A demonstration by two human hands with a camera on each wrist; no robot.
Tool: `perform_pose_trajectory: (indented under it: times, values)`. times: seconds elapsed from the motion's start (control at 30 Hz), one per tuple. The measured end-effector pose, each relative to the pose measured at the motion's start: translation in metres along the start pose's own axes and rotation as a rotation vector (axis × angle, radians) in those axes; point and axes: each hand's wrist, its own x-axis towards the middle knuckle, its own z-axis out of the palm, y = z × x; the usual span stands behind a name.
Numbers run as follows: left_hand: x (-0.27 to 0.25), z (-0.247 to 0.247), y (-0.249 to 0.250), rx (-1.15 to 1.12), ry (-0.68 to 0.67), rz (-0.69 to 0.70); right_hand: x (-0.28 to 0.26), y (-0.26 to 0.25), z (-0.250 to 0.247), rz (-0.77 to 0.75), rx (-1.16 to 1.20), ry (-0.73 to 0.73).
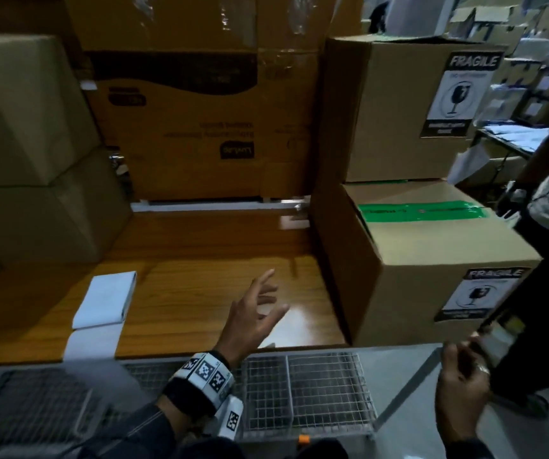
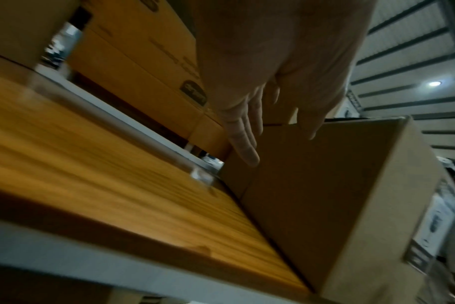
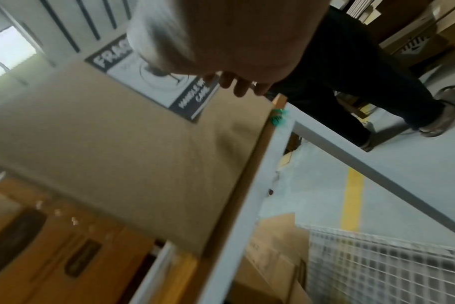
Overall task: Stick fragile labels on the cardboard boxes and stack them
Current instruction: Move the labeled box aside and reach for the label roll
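Two stacked cardboard boxes (image 1: 432, 260), each fragile-labelled; left hand (image 1: 253, 323) splayed, empty; right hand (image 1: 462, 385) grip unclear

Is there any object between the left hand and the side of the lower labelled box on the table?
Nothing visible stands in the way. The left hand hovers open above bare wooden table, and the lower labelled box is just to its right. The white label sheets lie on the opposite side, away from that path.

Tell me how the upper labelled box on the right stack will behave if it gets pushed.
The upper box sits flat on the lower box, so it would probably slide, not tip. Its cardboard looks stiff. Weight cannot be told; its fragile label suggests care.
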Motion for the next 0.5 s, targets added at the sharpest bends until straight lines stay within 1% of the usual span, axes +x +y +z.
perform_pose_trajectory:
  times: [0.13, 0.3, 0.37, 0.5]
  values:
    - [-0.027, -0.068, -0.04, 0.036, 0.07, -0.093, -0.067, 0.006, 0.03, 0.033, -0.18, -0.243]
    - [-0.064, -0.159, -0.085, -0.008, 0.205, -0.169, -0.151, -0.008, 0.102, -0.064, -0.281, -0.531]
    - [-0.077, -0.195, -0.101, -0.011, 0.271, -0.194, -0.177, -0.018, 0.135, -0.135, -0.263, -0.617]
    - [-0.102, -0.262, -0.128, -0.016, 0.388, -0.236, -0.227, -0.054, 0.203, -0.247, -0.155, -0.812]
